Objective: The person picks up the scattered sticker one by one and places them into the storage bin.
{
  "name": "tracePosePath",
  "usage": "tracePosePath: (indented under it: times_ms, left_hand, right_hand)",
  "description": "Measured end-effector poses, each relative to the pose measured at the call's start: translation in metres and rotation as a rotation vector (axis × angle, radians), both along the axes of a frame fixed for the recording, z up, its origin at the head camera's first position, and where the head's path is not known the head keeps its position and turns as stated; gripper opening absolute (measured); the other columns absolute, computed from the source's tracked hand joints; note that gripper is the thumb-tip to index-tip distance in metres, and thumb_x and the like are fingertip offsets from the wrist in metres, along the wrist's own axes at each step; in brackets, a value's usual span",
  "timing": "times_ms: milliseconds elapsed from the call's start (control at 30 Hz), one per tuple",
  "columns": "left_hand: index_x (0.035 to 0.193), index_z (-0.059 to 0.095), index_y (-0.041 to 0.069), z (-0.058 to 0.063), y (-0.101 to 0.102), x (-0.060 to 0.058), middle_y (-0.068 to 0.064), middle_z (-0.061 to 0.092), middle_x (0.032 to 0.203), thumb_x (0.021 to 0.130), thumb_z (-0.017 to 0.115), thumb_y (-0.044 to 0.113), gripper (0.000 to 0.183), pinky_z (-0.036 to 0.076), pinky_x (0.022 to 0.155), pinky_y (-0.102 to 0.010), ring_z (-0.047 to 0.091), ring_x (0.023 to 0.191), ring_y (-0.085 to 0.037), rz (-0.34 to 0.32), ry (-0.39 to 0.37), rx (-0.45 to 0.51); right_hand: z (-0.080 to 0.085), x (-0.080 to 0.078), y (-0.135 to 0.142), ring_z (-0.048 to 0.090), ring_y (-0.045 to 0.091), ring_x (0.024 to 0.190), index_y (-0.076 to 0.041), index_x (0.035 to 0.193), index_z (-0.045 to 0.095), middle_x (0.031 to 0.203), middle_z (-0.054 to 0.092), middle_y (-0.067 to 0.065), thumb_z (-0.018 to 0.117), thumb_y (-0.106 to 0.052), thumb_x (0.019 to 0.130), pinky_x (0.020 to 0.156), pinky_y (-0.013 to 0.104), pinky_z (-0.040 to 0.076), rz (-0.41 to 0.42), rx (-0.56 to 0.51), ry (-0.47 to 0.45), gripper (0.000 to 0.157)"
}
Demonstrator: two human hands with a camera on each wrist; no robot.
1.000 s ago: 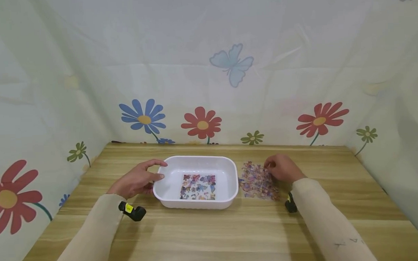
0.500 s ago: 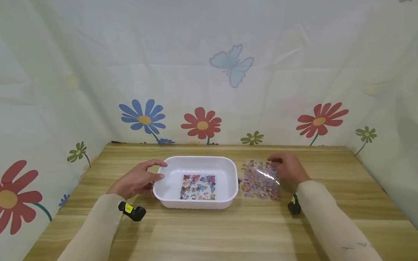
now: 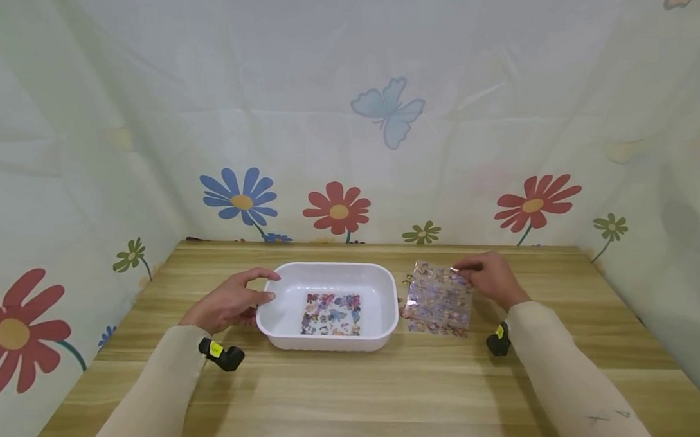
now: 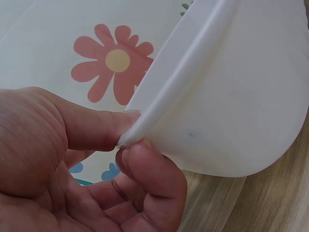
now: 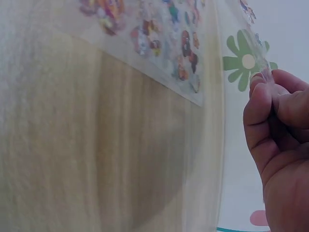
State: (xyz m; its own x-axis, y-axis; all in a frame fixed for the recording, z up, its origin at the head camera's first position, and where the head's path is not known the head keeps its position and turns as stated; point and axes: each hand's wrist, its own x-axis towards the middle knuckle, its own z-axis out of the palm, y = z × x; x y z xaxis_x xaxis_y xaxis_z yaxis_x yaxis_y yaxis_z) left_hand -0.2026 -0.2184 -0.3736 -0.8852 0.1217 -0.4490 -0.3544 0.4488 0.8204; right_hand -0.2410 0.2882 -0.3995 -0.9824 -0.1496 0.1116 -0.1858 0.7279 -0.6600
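My left hand (image 3: 231, 303) pinches the left rim of a white plastic tray (image 3: 384, 307) between thumb and fingers, as the left wrist view shows closely. Flat inside the tray lies a square sticker sheet (image 3: 331, 314) with small colourful figures. To the right of the tray my right hand (image 3: 494, 281) pinches the far right corner of a clear sticker sheet (image 3: 439, 299), which is lifted and tilted. In the right wrist view more printed stickers (image 5: 186, 53) lie on the table below the raised sheet, partly hidden by it in the head view.
Everything rests on a wood-grain table (image 3: 333, 399). A pale cloth backdrop (image 3: 301, 136) with printed flowers and a butterfly surrounds the table at the back and both sides. Black wrist cameras (image 3: 221, 353) sit on both cuffs.
My right hand has moved slightly right and lifted a clear sheet by its corner off the stickers under it. The left hand and tray have stayed in place.
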Motion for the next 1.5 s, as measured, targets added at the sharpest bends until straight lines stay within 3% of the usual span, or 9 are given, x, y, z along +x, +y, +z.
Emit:
tracePosePath:
  times_ms: [200, 533, 800, 1000, 1233, 1500]
  left_hand:
    - [0.152, 0.046, 0.019, -0.001, 0.000, 0.000, -0.021, 0.051, 0.139, 0.103, 0.066, 0.019, 0.053, 0.052, 0.066, -0.029, 0.061, 0.080, -0.025, -0.010, 0.008, 0.010]
    - [0.151, 0.047, 0.018, -0.005, -0.001, 0.001, -0.021, 0.052, 0.137, 0.102, 0.066, 0.018, 0.053, 0.052, 0.066, -0.030, 0.060, 0.079, -0.025, -0.013, 0.006, 0.029]
    - [0.152, 0.047, 0.018, -0.004, -0.001, 0.001, -0.021, 0.053, 0.137, 0.103, 0.066, 0.017, 0.053, 0.052, 0.066, -0.030, 0.061, 0.080, -0.025, -0.015, 0.011, 0.027]
    - [0.152, 0.047, 0.018, -0.005, 0.000, 0.001, -0.021, 0.053, 0.138, 0.102, 0.066, 0.017, 0.053, 0.052, 0.066, -0.030, 0.061, 0.080, -0.025, -0.007, 0.018, 0.029]
    - [0.150, 0.050, 0.021, -0.005, -0.001, -0.001, -0.020, 0.054, 0.135, 0.101, 0.068, 0.018, 0.052, 0.053, 0.066, -0.030, 0.060, 0.078, -0.025, 0.019, 0.004, 0.015]
    - [0.150, 0.050, 0.023, -0.003, 0.001, 0.000, -0.020, 0.053, 0.136, 0.101, 0.068, 0.019, 0.052, 0.055, 0.067, -0.031, 0.060, 0.080, -0.025, 0.039, -0.004, -0.010]
  right_hand:
    - [0.006, 0.000, 0.002, 0.066, 0.018, 0.080, 0.003, 0.116, 0.076, 0.110, 0.076, 0.023, 0.059, 0.000, 0.101, 0.065, 0.026, 0.052, -0.003, -0.073, -0.056, 0.023]
    - [0.018, 0.001, 0.000, 0.067, 0.017, 0.082, 0.003, 0.119, 0.075, 0.114, 0.075, 0.024, 0.061, 0.000, 0.101, 0.068, 0.024, 0.056, 0.005, -0.096, -0.042, 0.023]
    - [0.026, 0.001, -0.002, 0.065, 0.018, 0.083, 0.002, 0.119, 0.075, 0.116, 0.075, 0.024, 0.060, 0.001, 0.101, 0.074, 0.035, 0.060, 0.011, -0.122, -0.061, 0.023]
    - [0.030, 0.002, -0.005, 0.065, 0.020, 0.087, 0.002, 0.121, 0.074, 0.119, 0.073, 0.024, 0.058, 0.000, 0.103, 0.078, 0.037, 0.060, 0.018, -0.132, -0.091, 0.025]
    - [0.033, 0.003, -0.013, 0.066, 0.018, 0.086, 0.003, 0.121, 0.074, 0.116, 0.073, 0.023, 0.058, 0.000, 0.102, 0.075, 0.030, 0.060, 0.038, -0.153, -0.124, 0.024]
    - [0.037, 0.002, -0.024, 0.067, 0.019, 0.085, 0.006, 0.122, 0.072, 0.116, 0.073, 0.024, 0.058, 0.000, 0.102, 0.075, 0.031, 0.059, 0.088, -0.180, -0.135, 0.025]
